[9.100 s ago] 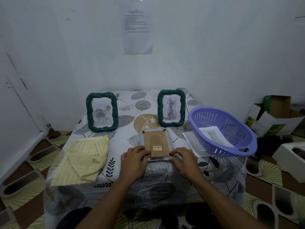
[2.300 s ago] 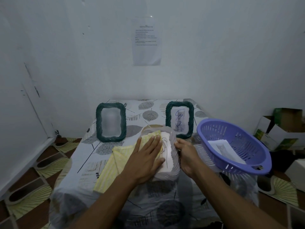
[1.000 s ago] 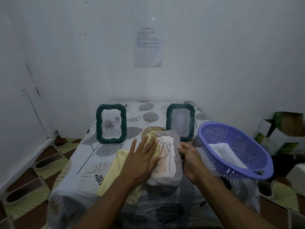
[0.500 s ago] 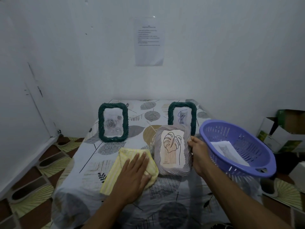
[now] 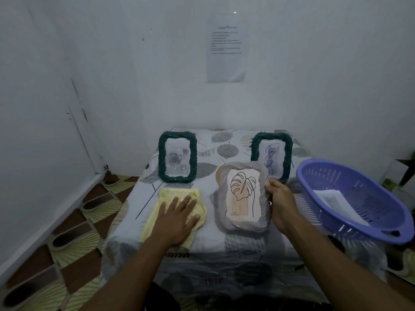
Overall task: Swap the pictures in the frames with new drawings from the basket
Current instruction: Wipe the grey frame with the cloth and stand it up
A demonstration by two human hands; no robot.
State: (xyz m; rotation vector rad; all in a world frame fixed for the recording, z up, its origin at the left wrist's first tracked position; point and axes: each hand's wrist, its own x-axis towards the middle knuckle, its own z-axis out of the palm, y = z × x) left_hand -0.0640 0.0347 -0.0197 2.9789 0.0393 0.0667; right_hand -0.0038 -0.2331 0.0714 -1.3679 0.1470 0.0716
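Cloth-covered surface (image 5: 235, 243) carries everything. Purple basket (image 5: 368, 187) overhangs its right edge, close to hand for the swap. Left green frame (image 5: 193, 158) and right green frame (image 5: 288, 153) stand upright at the back. Grey frame (image 5: 244, 225) is tilted up, leaf picture facing me. The right hand (image 5: 280, 203) has its grip curled round the frame's right rim, I judge to check it. Yellow cloth (image 5: 177, 193) lies pinned under the left hand (image 5: 177, 216), fingers straight, holding nothing. A paper drawing (image 5: 336, 203) waits in the basket.

Grey frame (image 5: 223, 198) — flipped from face-down to face-up, leaf drawing (image 5: 243, 194) showing | right hand (image 5: 280, 203) now tilts it up | left hand (image 5: 177, 218) has pressed yellow cloth (image 5: 173, 194) flat alongside
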